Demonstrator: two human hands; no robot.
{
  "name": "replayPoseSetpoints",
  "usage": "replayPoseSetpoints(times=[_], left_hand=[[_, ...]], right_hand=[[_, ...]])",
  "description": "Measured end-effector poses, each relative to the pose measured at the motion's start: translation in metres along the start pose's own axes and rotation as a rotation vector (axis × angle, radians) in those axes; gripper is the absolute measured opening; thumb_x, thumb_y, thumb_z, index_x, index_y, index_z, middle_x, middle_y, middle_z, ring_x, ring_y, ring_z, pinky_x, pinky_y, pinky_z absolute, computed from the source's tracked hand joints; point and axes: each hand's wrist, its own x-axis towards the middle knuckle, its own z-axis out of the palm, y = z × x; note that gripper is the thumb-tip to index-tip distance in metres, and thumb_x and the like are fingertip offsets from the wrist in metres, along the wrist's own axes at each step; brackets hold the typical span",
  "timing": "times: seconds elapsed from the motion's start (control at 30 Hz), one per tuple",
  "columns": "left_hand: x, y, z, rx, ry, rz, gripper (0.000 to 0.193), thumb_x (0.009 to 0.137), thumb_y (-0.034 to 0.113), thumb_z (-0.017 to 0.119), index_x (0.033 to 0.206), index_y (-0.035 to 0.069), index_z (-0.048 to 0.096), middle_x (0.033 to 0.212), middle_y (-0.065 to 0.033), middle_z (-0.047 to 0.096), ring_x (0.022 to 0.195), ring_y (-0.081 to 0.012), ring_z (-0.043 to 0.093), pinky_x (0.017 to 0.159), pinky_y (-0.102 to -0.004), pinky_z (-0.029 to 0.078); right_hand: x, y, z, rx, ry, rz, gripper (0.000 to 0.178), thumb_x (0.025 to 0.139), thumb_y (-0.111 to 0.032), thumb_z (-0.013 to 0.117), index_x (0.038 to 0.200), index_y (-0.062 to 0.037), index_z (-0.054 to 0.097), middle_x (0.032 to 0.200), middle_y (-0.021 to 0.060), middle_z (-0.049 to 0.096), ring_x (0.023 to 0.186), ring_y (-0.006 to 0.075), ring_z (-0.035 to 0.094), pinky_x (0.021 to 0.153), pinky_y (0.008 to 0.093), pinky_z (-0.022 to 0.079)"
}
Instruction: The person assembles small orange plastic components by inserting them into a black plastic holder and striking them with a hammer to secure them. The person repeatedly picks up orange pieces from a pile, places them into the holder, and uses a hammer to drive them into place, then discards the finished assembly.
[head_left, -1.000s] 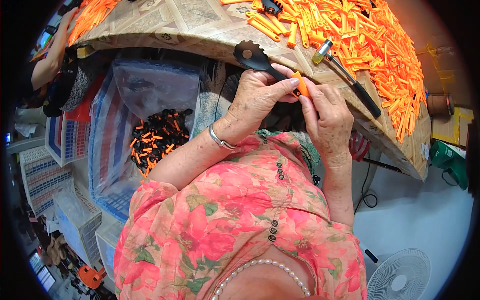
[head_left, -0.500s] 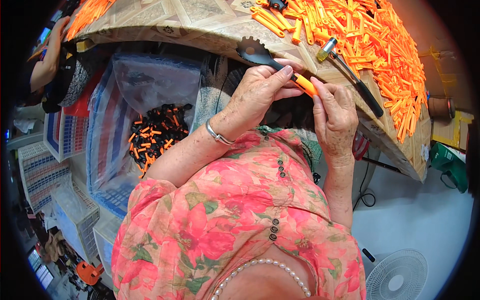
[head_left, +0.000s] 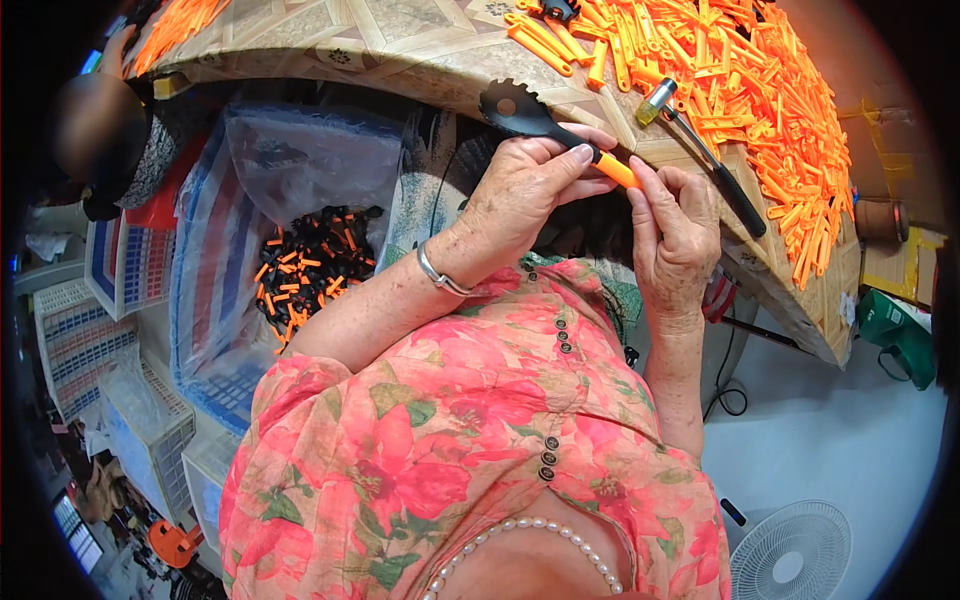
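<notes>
Between my hands, at the table's near edge, is a black spaghetti server (head_left: 516, 108) with a toothed rim and a hole in its head. My left hand (head_left: 530, 185) is closed around its black neck, thumb on top. On the server's other end sits an orange handle sleeve (head_left: 617, 170). My right hand (head_left: 675, 225) pinches the tip of that sleeve between thumb and fingers. A hammer (head_left: 715, 160) with a yellowish face and a black grip lies on the table just beyond my right hand.
A large heap of orange handles (head_left: 740, 110) covers the table (head_left: 400, 50) at the right. Left of me, a plastic-lined crate (head_left: 210, 320) holds black-and-orange utensils (head_left: 310, 270). Another person's blurred arm (head_left: 95, 125) is at far left. A white fan (head_left: 790, 560) stands lower right.
The spaghetti server has shifted slightly right and toward me in my hands, and its head has turned a little. Both hands keep their hold. The other person's arm has moved.
</notes>
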Motion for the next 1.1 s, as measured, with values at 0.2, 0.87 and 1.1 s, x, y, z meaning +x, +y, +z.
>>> replayPoseSetpoints(times=[0.2,0.87,1.1], left_hand=[[-0.001,-0.002,0.003,0.0,-0.015,0.016,0.028,0.101,0.012,0.051,0.122,-0.005,0.058,0.119,-0.0119,0.062,0.11,-0.0182,0.062,0.096,-0.0309,0.054],[-0.006,0.006,0.002,0.358,-0.045,0.191,0.017,0.093,0.006,0.063,0.109,0.003,0.066,0.101,-0.003,0.068,0.092,-0.0088,0.063,0.084,-0.0226,0.051],[-0.009,0.004,-0.004,0.444,-0.066,0.175,0.018,0.092,0.004,0.062,0.11,0.001,0.065,0.099,-0.0043,0.068,0.089,-0.0094,0.063,0.08,-0.0226,0.052]], right_hand=[[0.0,0.0,0.002,-0.014,0.044,0.011,0.029,0.079,-0.011,0.074,0.108,-0.0126,0.074,0.086,0.0038,0.058,0.08,0.0206,0.056,0.07,0.0331,0.048],[-0.005,-0.006,-0.002,0.552,-0.11,0.346,0.018,0.086,-0.009,0.071,0.102,-0.0014,0.069,0.086,0.0079,0.068,0.077,0.0149,0.063,0.071,0.0275,0.049],[-0.014,-0.011,0.006,0.582,-0.187,0.388,0.008,0.088,-0.007,0.066,0.094,-0.0012,0.066,0.073,0.007,0.063,0.061,0.0126,0.058,0.058,0.0276,0.046]])
